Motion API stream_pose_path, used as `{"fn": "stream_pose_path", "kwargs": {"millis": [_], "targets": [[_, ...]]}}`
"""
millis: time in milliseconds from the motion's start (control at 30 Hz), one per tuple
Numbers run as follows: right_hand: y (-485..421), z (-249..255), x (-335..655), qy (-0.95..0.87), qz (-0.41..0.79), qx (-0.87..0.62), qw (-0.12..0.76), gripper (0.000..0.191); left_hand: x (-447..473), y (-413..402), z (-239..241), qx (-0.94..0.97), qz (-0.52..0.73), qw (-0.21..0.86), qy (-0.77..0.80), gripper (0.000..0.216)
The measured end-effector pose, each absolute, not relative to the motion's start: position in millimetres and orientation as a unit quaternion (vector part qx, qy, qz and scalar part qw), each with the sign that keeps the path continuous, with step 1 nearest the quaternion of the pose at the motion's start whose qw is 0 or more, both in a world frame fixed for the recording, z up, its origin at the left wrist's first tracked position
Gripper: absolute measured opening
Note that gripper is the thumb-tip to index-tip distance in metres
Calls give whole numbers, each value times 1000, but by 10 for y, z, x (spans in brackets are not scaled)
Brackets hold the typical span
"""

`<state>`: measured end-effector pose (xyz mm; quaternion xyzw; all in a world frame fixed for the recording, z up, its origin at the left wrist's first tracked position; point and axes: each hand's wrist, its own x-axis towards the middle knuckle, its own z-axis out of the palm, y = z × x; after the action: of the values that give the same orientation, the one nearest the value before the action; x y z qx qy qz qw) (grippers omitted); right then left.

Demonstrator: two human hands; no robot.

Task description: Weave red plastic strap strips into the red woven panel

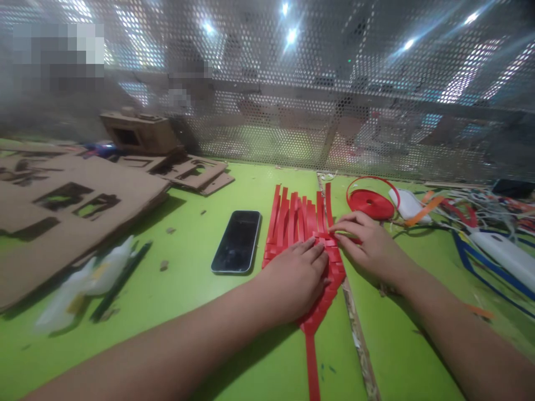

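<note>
A woven piece of red strips point(317, 309) lies on the green table, its loose strip ends fanning out at the far side and one long strip running toward me. My left hand point(295, 278) rests flat across the weave, fingers stretched, hiding its middle. At the right edge of the weave, my right hand point(368, 242) has thumb and fingertips closed on a red strip point(354, 240). Just beyond that hand sits a roll of red strip point(370, 204) with a loose loop standing up from it.
Left of the weave lies a black phone point(237, 242). Cut cardboard sheets point(125, 223), white glue bottles point(98, 275) and a dark pencil-like stick point(121, 281) are farther left. White power strips point(507, 256) and tangled cables point(501, 209) lie right. A perforated metal screen point(267, 122) borders the back.
</note>
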<state>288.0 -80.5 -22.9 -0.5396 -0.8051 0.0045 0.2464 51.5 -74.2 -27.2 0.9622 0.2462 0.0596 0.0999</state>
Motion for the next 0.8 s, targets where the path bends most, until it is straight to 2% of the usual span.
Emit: {"fn": "stream_pose_path", "kwargs": {"millis": [400,800], "targets": [[-765,-372,2864,-808,42,-536,240,42,506,-740,-276,963,66,89,246,59],[-779,-348,2790,-815,59,-529,231,33,519,-737,-267,964,57,92,244,58]]}}
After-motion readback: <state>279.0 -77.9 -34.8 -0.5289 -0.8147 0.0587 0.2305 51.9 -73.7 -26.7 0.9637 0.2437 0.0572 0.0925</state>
